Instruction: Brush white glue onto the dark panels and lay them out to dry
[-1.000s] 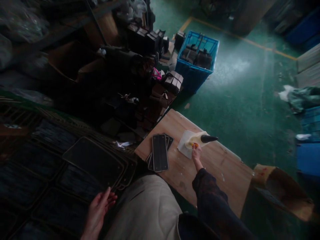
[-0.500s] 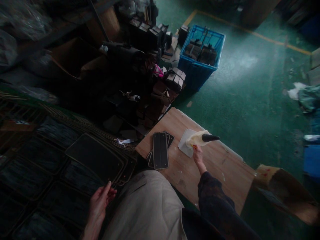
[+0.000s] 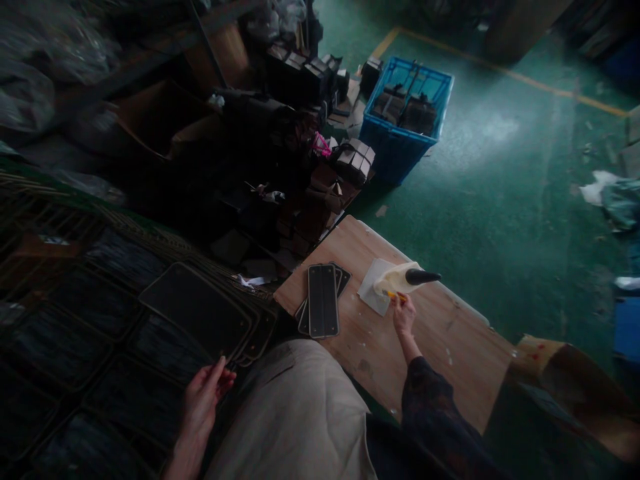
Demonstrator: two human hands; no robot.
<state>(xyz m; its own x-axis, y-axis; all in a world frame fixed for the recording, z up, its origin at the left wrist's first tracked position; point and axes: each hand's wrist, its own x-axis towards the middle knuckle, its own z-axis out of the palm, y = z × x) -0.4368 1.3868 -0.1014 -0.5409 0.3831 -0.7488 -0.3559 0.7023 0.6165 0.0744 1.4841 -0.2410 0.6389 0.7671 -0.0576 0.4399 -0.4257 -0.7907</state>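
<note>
My left hand (image 3: 206,393) is closed, thumb and fingers pinching the near corner of a dark rectangular panel (image 3: 197,308) with rounded corners and a pale edge. Several similar panels lie beneath it. In my right hand (image 3: 404,313) is a small yellow-orange handle (image 3: 394,295); its far end is hidden at the container. That cream container (image 3: 395,279) with a black tapered end lies on its side on a pale square sheet (image 3: 373,293). Left of it, long dark panels (image 3: 323,301) with rivet-like corner dots are stacked askew on the wooden table (image 3: 450,347).
Wire-sided racking with dark panels (image 3: 60,327) fills the left. A blue crate (image 3: 400,150) with dark bundles stands beyond the table on the green floor. An open cardboard box (image 3: 560,373) sits at the right. Bundles and scraps crowd the back left.
My right hand has drawn slightly right and down, showing more of the yellow-orange handle. My left hand keeps its pinch on the panel. The whole view has shifted a little.
</note>
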